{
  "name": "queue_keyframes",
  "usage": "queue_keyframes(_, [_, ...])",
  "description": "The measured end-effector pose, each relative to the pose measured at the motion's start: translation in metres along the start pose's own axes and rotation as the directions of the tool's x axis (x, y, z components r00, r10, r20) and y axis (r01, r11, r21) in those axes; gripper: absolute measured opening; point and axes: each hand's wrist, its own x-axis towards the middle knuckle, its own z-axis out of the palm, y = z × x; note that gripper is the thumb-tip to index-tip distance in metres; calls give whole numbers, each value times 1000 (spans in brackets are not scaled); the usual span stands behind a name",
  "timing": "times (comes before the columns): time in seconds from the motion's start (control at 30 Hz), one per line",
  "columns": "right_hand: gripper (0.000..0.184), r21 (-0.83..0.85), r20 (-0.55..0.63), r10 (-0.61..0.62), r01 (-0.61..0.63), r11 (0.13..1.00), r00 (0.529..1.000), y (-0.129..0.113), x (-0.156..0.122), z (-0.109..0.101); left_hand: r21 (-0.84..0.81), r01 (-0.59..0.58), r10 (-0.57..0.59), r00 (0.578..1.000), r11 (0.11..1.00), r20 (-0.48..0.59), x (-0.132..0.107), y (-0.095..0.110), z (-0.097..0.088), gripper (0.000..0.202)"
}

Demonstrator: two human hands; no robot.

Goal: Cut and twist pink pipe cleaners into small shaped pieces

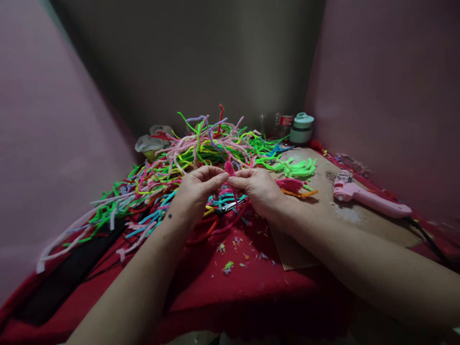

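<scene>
Between both hands is a bright pink pipe cleaner [229,167], bent into a small loop, with a length hanging below the fingers. My left hand [201,187] pinches it from the left with thumb and forefinger. From the other side my right hand [257,189] pinches the same piece, fingertips almost touching those of the left. Just under the hands lie scissors [230,206], partly hidden by pipe cleaners. A large tangled heap of pipe cleaners [201,148] in pink, green, yellow and blue spreads behind and to the left.
A pink glue gun [370,197] lies on a brown board [323,225] at the right, its cord trailing off. Behind stands a mint-green bottle [302,128]. Fuzzy scraps [228,267] dot the red tablecloth [251,292]. A black flat item [64,278] lies left; walls close in both sides.
</scene>
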Motion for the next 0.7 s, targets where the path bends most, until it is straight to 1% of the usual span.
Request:
queue_keyframes(0.1, [13,-20,72,27,-25,999,997,2,-1,-1,-42,6,-5,1000,999,5,-1,-3,0,26])
queue_keyframes(0.23, [9,-20,116,69,-67,998,991,2,-3,0,-120,14,-14,1000,993,0,3,-6,-3,27])
queue_keyframes(0.4, [10,-31,143,100,-96,995,985,0,-4,0,-207,128,-115,990,970,78,5,-2,-8,28])
queue_keyframes(0.5, [12,-50,162,107,-101,994,981,-2,-4,0,-186,167,-143,980,968,135,5,1,-10,22])
queue_keyframes(0.6, [13,-65,185,96,-85,994,978,-3,-4,-1,-137,174,-146,971,975,190,4,2,-12,19])
queue_keyframes(0.7, [12,-55,199,92,-82,995,976,-3,-4,-1,-120,179,-152,967,976,204,4,2,-13,19])
